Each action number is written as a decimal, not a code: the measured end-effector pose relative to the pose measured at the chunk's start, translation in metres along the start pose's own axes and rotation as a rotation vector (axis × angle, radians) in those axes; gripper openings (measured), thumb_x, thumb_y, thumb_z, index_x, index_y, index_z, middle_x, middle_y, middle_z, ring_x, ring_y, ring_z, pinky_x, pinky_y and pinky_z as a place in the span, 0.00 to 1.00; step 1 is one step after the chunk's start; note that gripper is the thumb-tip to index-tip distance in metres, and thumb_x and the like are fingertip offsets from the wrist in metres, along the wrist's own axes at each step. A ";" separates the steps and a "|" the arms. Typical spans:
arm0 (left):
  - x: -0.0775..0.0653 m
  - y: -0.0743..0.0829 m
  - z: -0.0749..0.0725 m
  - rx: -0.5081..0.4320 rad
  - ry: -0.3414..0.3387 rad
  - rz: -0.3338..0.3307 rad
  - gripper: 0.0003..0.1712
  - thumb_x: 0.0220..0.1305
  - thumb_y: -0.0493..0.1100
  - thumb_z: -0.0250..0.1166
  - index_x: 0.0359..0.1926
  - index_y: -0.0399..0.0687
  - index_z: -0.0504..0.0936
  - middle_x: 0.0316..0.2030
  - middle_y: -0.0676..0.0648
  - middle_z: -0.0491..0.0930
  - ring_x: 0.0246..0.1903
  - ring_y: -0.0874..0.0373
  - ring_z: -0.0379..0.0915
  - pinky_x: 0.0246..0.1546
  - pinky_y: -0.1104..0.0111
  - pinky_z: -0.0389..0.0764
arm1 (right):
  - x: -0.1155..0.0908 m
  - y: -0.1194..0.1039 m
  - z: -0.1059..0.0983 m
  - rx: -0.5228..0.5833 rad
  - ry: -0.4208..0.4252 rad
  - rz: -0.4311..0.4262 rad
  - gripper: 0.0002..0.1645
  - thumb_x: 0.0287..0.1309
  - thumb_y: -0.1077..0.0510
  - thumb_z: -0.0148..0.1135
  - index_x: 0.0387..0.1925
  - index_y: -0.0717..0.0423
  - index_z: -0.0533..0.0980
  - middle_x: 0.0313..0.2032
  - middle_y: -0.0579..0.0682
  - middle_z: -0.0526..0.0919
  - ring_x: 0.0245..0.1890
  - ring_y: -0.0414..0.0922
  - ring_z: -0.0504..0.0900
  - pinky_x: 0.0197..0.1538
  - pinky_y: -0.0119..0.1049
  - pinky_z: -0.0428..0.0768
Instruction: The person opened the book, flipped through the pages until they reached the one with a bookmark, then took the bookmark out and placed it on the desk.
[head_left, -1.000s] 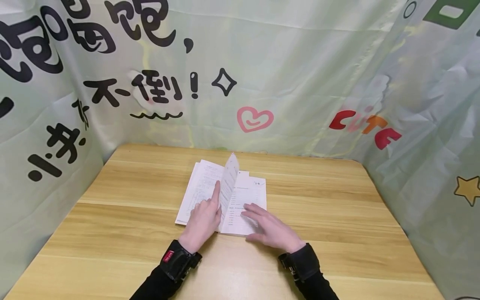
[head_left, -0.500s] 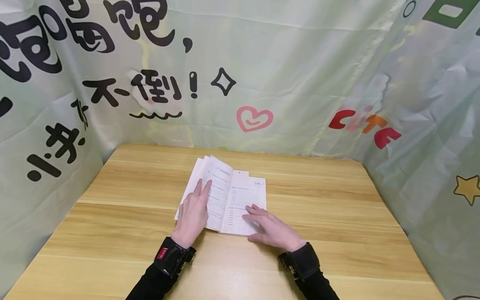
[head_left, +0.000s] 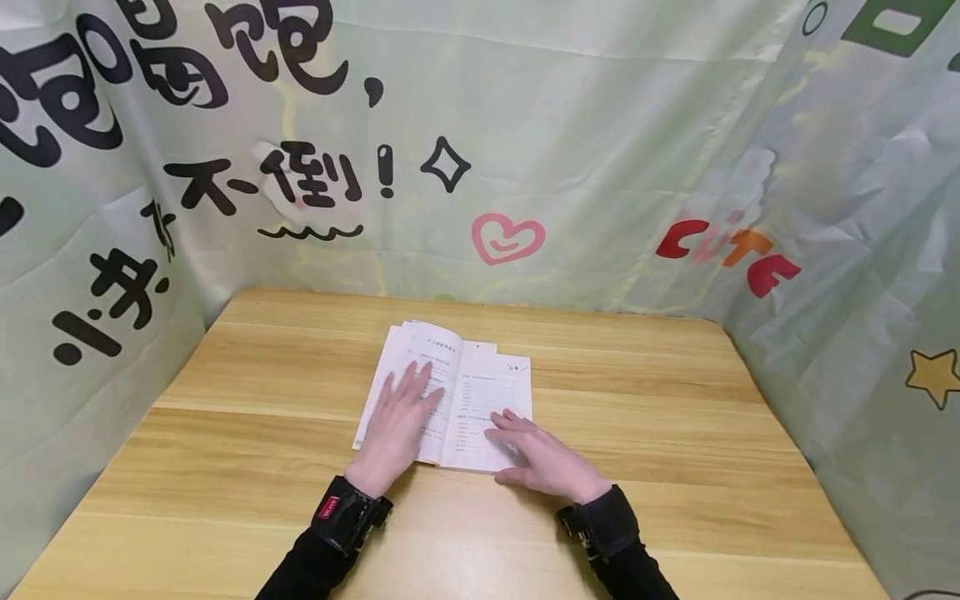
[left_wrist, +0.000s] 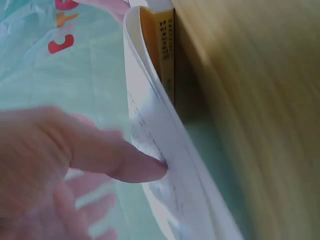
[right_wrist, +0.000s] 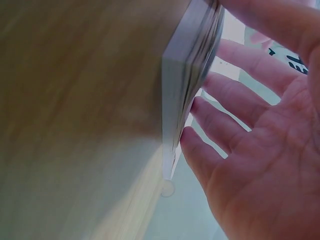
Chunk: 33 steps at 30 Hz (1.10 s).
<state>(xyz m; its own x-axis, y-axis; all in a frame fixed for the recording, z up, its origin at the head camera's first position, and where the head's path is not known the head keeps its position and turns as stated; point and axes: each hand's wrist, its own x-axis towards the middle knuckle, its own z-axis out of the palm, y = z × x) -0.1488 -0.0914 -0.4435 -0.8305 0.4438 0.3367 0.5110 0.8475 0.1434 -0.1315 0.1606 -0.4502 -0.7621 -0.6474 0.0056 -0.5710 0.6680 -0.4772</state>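
Observation:
An open book with printed white pages lies on the wooden table. My left hand rests on its left page, fingers spread and fairly straight. In the left wrist view the thumb touches the curved page, and a yellow spine with dark lettering shows beyond it. My right hand rests on the right page near its lower outer corner. Seen from the right wrist, the fingertips touch the top of the page stack, and the fingers are only slightly bent. Neither hand pinches a page.
The wooden table extends around the book on all sides. Behind and beside it hangs a pale green cloth with printed lettering, a heart and a star. A dark cable shows at the bottom right corner.
A page that stood raised near the middle has come down onto the left side. My left hand has moved left and spread over that page, while the right hand has stayed nearly still.

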 end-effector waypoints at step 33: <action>-0.005 0.023 0.005 -0.055 -0.269 0.056 0.39 0.48 0.65 0.67 0.58 0.50 0.80 0.66 0.33 0.64 0.62 0.31 0.58 0.58 0.38 0.65 | -0.001 0.001 -0.012 -0.053 0.103 -0.138 0.08 0.54 0.62 0.67 0.36 0.58 0.86 0.47 0.54 0.85 0.53 0.52 0.78 0.61 0.55 0.71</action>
<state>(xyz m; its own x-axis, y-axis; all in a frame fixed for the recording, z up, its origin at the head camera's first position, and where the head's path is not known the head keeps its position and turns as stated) -0.1341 -0.0731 -0.4464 -0.8260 0.5568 0.0874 0.5627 0.8058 0.1847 -0.1346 0.1665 -0.4404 -0.7013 -0.6949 0.1591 -0.6853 0.5956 -0.4190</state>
